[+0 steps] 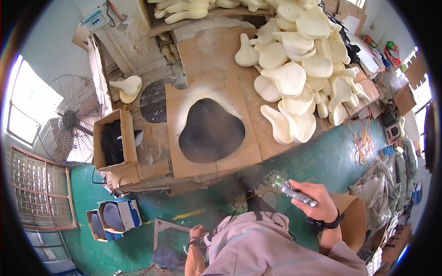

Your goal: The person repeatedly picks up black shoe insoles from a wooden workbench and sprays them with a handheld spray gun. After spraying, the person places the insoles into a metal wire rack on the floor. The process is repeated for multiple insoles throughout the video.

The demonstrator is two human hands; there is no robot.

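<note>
Silver tool at four o'clock in view, gripped by right hand; black rounded piece lies at its ten o'clock, on cardboard atop table. Left hand, at tool's eight o'clock, beside mesh frame; grip unclear.

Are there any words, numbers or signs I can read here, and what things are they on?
None that I can read.
Blue-and-white wall box: its markings are too small.
Blue-and-white carton on the floor: any printing is too blurred.
Metal tool in the right hand: no readable letters.
</note>
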